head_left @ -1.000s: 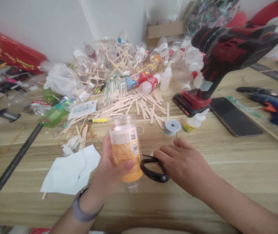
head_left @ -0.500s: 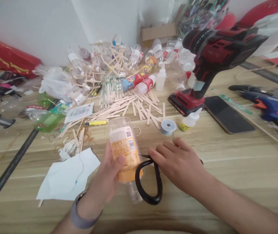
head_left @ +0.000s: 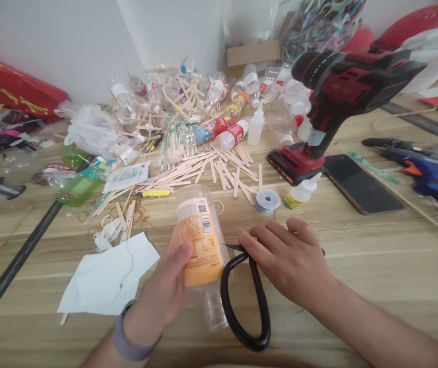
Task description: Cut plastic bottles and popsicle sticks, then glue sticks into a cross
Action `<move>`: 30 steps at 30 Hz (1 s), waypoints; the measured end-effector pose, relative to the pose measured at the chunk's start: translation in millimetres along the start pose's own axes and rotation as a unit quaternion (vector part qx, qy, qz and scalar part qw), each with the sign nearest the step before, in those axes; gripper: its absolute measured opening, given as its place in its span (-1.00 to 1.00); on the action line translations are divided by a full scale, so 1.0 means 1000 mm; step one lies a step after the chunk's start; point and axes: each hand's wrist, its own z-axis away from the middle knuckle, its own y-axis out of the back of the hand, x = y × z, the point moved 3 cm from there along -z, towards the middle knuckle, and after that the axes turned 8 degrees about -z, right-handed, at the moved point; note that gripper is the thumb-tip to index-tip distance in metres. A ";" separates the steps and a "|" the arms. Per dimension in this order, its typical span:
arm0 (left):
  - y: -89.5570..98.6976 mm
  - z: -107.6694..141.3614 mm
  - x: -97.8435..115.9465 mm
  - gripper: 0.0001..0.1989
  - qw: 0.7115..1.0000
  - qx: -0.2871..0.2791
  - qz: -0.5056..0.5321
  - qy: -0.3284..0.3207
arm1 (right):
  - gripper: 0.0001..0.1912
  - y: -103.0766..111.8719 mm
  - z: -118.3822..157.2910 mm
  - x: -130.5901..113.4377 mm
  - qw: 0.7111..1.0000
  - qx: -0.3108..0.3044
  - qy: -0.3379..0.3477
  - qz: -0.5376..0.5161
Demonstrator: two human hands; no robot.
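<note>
My left hand (head_left: 171, 273) is wrapped round a clear plastic bottle (head_left: 199, 245) with an orange and white label, thumb lying across the label. The bottle is tilted, and its narrower clear end points down toward me. Closed on a pair of scissors (head_left: 264, 306), my right hand (head_left: 286, 255) is just to the right of the bottle. A big black handle loop hangs below the fingers, and a dark pointed tip reaches toward the bottle's side; I cannot tell if it touches. The fingers hide the rest of the scissors. Beyond the right hand stands a spool (head_left: 267, 201) of thin line.
A red cordless drill (head_left: 330, 97) stands at the back right, beside a phone (head_left: 363, 184) and a blue glue gun (head_left: 426, 171). Wooden sticks (head_left: 188, 168) and plastic bottles pile up at the back. White paper (head_left: 104, 278) lies left, near a long black bar (head_left: 23, 260).
The scissors' handle loop has swung right and toward me, and the right hand has shifted slightly right. My left hand still grips the bottle. The whole view has shifted a little.
</note>
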 end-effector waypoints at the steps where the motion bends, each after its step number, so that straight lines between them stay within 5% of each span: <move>1: -0.002 0.001 0.001 -0.45 1.000 -0.002 -0.006 -0.019 | -0.69 0.000 0.000 0.000 1.000 -0.001 -0.005 0.000; 14: -0.003 0.004 -0.005 -0.36 0.996 -0.055 -0.037 -0.066 | -0.65 -0.002 0.000 -0.004 0.999 0.013 -0.028 -0.028; 22: -0.003 0.006 -0.003 0.05 0.984 0.033 -0.073 -0.161 | -0.80 -0.013 0.004 0.003 0.980 -0.072 -0.057 -0.175; 26: 0.002 0.002 -0.002 0.04 0.983 0.016 -0.092 -0.157 | -0.81 -0.014 0.000 0.011 0.914 -0.161 -0.134 -0.348; 28: 0.006 0.000 -0.002 -0.02 0.985 -0.023 -0.104 -0.134 | -0.71 -0.013 -0.001 0.013 0.833 -0.227 -0.193 -0.465; 30: 0.009 -0.002 -0.001 -0.11 0.986 -0.061 -0.110 -0.109 | -0.62 -0.012 -0.001 0.013 0.723 -0.294 -0.246 -0.575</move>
